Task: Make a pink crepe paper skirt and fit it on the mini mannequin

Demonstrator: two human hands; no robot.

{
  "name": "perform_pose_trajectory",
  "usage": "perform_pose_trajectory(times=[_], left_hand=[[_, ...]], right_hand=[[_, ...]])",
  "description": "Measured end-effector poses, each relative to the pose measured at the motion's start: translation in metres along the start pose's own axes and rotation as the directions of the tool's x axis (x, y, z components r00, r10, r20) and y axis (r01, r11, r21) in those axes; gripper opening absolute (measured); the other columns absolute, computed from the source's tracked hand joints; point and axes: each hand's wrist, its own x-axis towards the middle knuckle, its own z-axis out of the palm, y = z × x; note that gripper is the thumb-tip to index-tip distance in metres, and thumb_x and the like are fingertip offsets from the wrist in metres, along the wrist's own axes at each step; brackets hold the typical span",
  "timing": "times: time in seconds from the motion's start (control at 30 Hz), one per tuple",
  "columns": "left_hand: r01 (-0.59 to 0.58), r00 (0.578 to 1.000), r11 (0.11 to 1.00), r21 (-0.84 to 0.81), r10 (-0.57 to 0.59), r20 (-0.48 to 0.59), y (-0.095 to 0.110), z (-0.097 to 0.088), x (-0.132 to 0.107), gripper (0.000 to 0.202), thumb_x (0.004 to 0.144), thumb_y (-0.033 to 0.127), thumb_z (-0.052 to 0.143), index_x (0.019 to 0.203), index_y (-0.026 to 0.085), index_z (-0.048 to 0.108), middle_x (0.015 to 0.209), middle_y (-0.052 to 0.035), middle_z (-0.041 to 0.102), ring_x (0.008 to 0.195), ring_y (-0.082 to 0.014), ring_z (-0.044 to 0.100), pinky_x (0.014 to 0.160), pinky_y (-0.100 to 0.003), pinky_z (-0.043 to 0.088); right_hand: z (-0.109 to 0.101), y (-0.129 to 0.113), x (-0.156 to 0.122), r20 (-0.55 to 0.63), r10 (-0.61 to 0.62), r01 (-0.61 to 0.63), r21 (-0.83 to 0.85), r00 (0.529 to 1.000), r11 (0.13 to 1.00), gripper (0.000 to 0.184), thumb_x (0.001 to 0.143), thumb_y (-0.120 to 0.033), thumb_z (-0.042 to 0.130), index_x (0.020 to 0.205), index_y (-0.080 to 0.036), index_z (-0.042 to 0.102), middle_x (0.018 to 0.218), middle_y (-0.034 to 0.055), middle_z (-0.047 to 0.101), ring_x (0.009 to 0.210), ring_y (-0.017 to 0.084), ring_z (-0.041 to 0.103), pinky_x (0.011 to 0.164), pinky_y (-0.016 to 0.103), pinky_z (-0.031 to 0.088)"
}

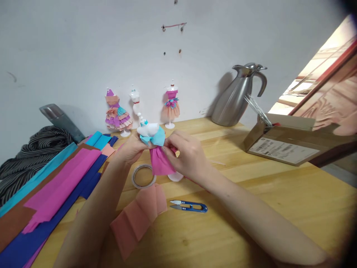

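Observation:
Between my hands a small white dress form (pixel 147 129) leans to the left, its round base (pixel 175 176) low on the right. Blue crepe paper (pixel 156 137) wraps its bodice, and a pink crepe paper skirt (pixel 161 163) hangs below. My left hand (pixel 134 148) is closed around the form at the bodice, its fingers partly hidden. My right hand (pixel 186 152) pinches the pink skirt near the waist. Under them lie a roll of tape (pixel 134 178), a folded peach crepe paper strip (pixel 139 212) and blue thread snips (pixel 189 206).
Two dressed forms (pixel 118 115) (pixel 171 102) and a white form (pixel 135 97) stand along the wall. Crepe paper sheets (pixel 64 182) and a striped cloth (pixel 36 152) cover the left side. A steel jug (pixel 232 98) and a cardboard box (pixel 284 141) stand right.

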Motion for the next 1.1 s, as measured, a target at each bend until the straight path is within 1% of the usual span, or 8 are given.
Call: perform_pose_trajectory(times=[0.13,0.23,0.4,0.47,0.73,0.87,1.0,1.1], left_hand=[[-0.001,1.0,1.0,-0.009,0.0,-0.004,0.0,0.0,-0.001,0.043,0.037,0.014,0.089,0.071,0.016,0.063,0.062,0.0049,0.062,0.064,-0.0116,0.06,0.064,-0.022,0.05],[0.006,1.0,1.0,-0.029,-0.006,-0.01,-0.001,-0.002,-0.001,0.043,0.036,0.012,0.089,0.071,0.015,0.064,0.063,0.004,0.063,0.066,-0.0124,0.061,0.067,-0.023,0.05],[0.025,0.999,1.0,-0.005,-0.025,0.039,-0.003,-0.003,0.0,0.04,0.041,0.019,0.091,0.073,0.013,0.067,0.074,-0.003,0.07,0.083,-0.021,0.066,0.081,-0.033,0.053],[0.022,0.999,1.0,0.001,-0.022,0.037,-0.004,-0.004,0.0,0.042,0.04,0.018,0.091,0.074,0.014,0.067,0.075,-0.0033,0.07,0.086,-0.022,0.066,0.083,-0.034,0.053],[0.013,1.0,1.0,0.023,-0.013,0.028,-0.005,-0.005,0.0,0.044,0.039,0.02,0.091,0.076,0.015,0.068,0.072,-0.001,0.069,0.08,-0.0198,0.066,0.079,-0.031,0.054],[0.015,0.999,0.999,0.038,-0.016,0.032,-0.004,-0.004,-0.001,0.043,0.041,0.019,0.09,0.077,0.014,0.068,0.072,-0.0007,0.069,0.08,-0.0192,0.065,0.079,-0.031,0.054],[-0.008,1.0,1.0,0.003,0.008,0.029,-0.005,-0.004,0.0,0.044,0.04,0.016,0.091,0.077,0.015,0.067,0.068,0.0019,0.066,0.072,-0.0148,0.062,0.076,-0.028,0.053],[-0.003,1.0,1.0,-0.01,0.003,0.016,-0.005,-0.004,0.0,0.044,0.038,0.014,0.091,0.075,0.015,0.066,0.065,0.0026,0.065,0.067,-0.0126,0.059,0.069,-0.025,0.051]], right_hand=[[-0.001,0.002,-0.002,-0.054,-0.001,0.0,-0.009,0.999,1.0,0.013,0.084,-0.015,0.058,0.073,-0.019,0.051,0.066,-0.0004,0.053,0.058,0.013,0.047,0.055,0.027,0.038],[-0.003,0.002,-0.003,-0.081,0.033,-0.032,0.009,0.996,0.999,0.012,0.083,-0.018,0.059,0.075,-0.02,0.05,0.067,-0.0009,0.054,0.058,0.012,0.046,0.056,0.027,0.038],[-0.006,0.0,-0.001,0.02,0.229,-0.229,0.047,0.973,0.972,0.013,0.082,-0.024,0.059,0.072,-0.02,0.052,0.065,-0.0003,0.056,0.058,0.013,0.047,0.057,0.028,0.038],[-0.005,-0.001,0.0,0.051,0.243,-0.246,0.06,0.969,0.967,0.013,0.082,-0.02,0.058,0.07,-0.02,0.052,0.064,-0.0002,0.056,0.058,0.013,0.047,0.058,0.028,0.038],[-0.002,0.004,0.002,0.049,-0.011,0.008,0.066,0.999,0.998,0.019,0.088,-0.014,0.049,0.07,-0.02,0.048,0.067,-0.0002,0.049,0.059,0.013,0.043,0.056,0.027,0.034],[-0.001,0.011,0.004,0.033,-0.044,0.042,0.067,0.998,0.997,0.017,0.088,-0.013,0.051,0.073,-0.02,0.049,0.069,0.0,0.05,0.06,0.013,0.043,0.058,0.027,0.034],[0.001,0.013,0.005,0.056,0.049,-0.055,0.121,0.997,0.991,0.015,0.082,-0.011,0.053,0.071,-0.02,0.049,0.068,-0.0009,0.053,0.062,0.013,0.045,0.06,0.027,0.036],[0.001,0.013,0.007,0.104,0.182,-0.201,0.22,0.978,0.955,0.013,0.078,-0.012,0.055,0.068,-0.02,0.051,0.065,-0.0024,0.052,0.061,0.011,0.045,0.059,0.026,0.036]])
